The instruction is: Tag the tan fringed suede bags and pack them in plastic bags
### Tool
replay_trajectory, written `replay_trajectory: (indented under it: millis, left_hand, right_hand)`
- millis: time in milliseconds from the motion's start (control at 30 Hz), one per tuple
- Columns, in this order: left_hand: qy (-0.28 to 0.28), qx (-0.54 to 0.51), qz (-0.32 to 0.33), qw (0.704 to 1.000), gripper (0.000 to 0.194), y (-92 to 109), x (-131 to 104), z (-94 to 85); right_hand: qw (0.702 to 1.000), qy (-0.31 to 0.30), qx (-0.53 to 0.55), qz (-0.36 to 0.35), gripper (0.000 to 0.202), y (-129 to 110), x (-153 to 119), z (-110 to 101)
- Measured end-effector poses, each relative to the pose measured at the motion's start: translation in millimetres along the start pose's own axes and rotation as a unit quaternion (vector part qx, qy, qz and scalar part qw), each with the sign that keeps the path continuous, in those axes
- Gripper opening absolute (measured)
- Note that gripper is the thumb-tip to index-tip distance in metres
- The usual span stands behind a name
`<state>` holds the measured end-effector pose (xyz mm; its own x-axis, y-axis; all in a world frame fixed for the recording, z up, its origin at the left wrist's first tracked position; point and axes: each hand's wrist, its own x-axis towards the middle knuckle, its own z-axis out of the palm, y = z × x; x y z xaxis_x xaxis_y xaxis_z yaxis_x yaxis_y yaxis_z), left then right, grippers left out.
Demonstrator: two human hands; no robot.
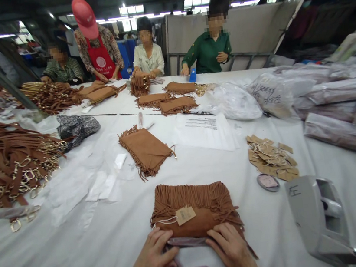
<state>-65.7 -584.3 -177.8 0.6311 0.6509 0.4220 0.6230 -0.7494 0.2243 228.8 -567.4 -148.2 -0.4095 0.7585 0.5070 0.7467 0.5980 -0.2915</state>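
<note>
A brown fringed bag [199, 218] lies on the white table near its front edge. On top of it rests a tan tag [185, 215] with a white string. My left hand [154, 250] touches the bag's lower left corner, fingers bent over the near edge. At the lower right edge, my right hand [230, 245] has its fingertips on the bag. Between the hands, a strip of clear plastic [188, 241] shows under the near edge. Both hands seem to grip that edge, thumbs toward each other.
Another fringed bag [149, 148] lies ahead. Brown straps [14, 159] with gold buckles are piled left. Tan tags [271, 156], a round tin [268, 182] and a grey dispenser [313, 216] sit right, before wrapped bundles [343, 120]. Several people stand or sit across the table.
</note>
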Motion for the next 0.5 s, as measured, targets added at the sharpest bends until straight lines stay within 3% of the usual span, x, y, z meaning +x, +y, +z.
replay_trajectory:
  millis: [133,233,400,500]
  left_hand:
    - [0.061,-0.003,-0.001,0.998,0.006,3,17,20.2]
    - [0.078,-0.001,-0.003,0.997,0.005,5,29,28.5]
    - [0.084,0.06,0.013,0.995,0.034,6,44,31.8]
    - [0.084,0.085,0.041,0.992,0.037,2,45,29.4]
  right_hand:
    - [1.0,0.011,-0.008,-0.011,0.013,2,-9,2]
    - [0.999,0.039,-0.011,0.0,0.025,15,-15,-1]
    - [0.965,0.119,-0.07,0.223,0.054,41,-10,0]
    - [0.964,0.085,-0.068,0.244,0.062,40,-8,13]
